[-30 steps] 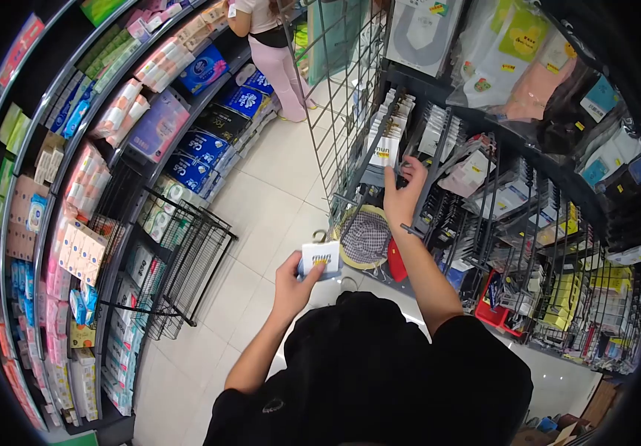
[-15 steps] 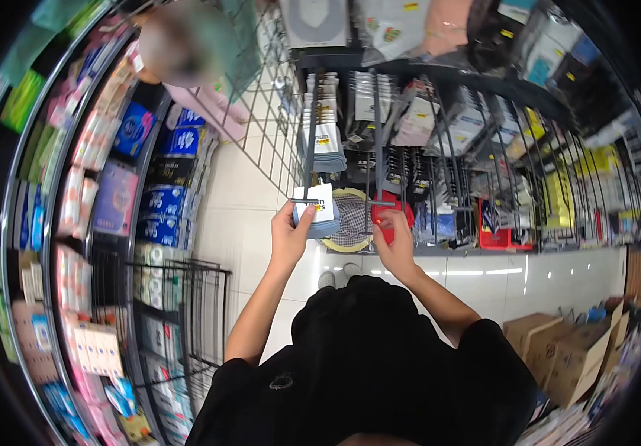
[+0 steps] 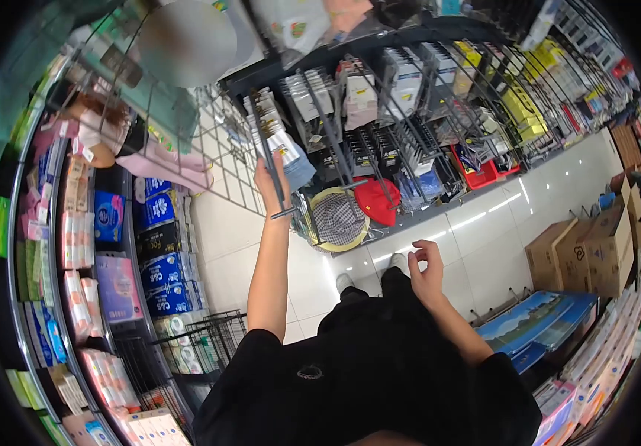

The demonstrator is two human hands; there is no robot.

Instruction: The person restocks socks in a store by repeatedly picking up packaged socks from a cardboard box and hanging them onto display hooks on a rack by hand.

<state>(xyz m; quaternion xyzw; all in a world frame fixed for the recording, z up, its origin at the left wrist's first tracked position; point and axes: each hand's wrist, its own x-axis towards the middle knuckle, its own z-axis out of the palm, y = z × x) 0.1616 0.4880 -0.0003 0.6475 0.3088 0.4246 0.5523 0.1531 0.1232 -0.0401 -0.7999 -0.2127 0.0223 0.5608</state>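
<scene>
My left hand reaches up to a dark display hook, its fingers around the front of the hanging packs. White-carded packs with blue-grey fabric hang on that hook, just right of the fingers. Whether the fingers grip a pack is hard to tell. Over the floor, in front of my body, my right hand has its fingers curled loosely, thumb and fingertips apart, with nothing in it. A checked hat with a yellow rim and a red cap sit low on the rack between my hands.
A wire grid stands left of the hooks. Packed shelves and a black wire basket line the left. A person in pink trousers is beyond the grid. Cardboard boxes stand at the right.
My left hand has moved up and left along the hook with the carded pack. My right hand has drawn back from the rack, down and right. The view has turned.
</scene>
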